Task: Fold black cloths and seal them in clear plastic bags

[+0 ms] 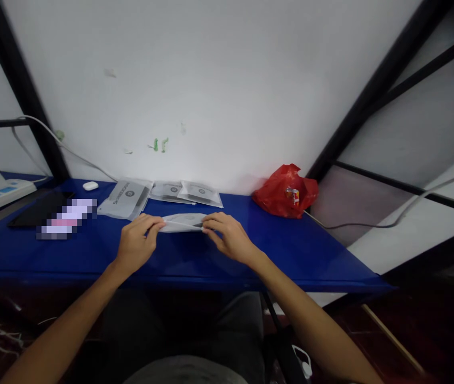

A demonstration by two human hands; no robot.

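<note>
Pouch [182, 222], flat and pale, is pinched at opposite ends: left hand [135, 246] and right hand [230, 238] both closed on it, holding it taut just above the blue desk [310, 250]. 3 similar packets [162, 196] lie behind; red bag [286, 191] sits well apart.

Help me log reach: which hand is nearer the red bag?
Right. The right hand is left of the red bag; the left hand is farther left, across the pouch.

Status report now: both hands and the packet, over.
Left hand and right hand pinch opposite ends of the packet. Packet just above blue table. Nothing blocking.
</note>
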